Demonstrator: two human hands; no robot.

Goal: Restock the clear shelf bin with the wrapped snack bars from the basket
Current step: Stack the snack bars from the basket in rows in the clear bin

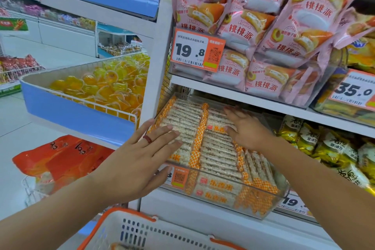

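Both hands reach fwd over the clear shelf bin point(261, 212), which sits pulled partway out on a lower white shelf point(203, 215) & serves as the landmark for everything below. Left hand point(140, 158) lies flat, fingers straight & spread, fingertips resting on the wrapped snack bars point(215, 154) at the bin's left side; a dark red ring point(147, 139) sits on one finger. Right hand point(246, 130) is flat too, fingers straight, pressing down on bars toward the bin's back right; neither hand grips anything. Bars are pale puffed-rice slabs in clear wrap w/ orange-checked ends, packed in rows that fill the bin nearly to its rim. On the bin's front wall, at left, a small orange price tag point(179, 177) is partly hidden by the left hand. Below the bin, at bottom edge of view, is the white basket point(162, 235) w/ orange rim; one bar end shows inside it, blurred. Directly above the bin, on the next shelf up, pink pastry packs point(261, 32) are stacked behind an orange tag reading 19.8 point(197, 50). Right of the bin, yellow snack bags point(324, 146). Left of the bin, beyond the shelf upright, a blue-fronted wire display holds yellow jelly cups point(105, 85), w/ orange bags point(60, 156) lower down.
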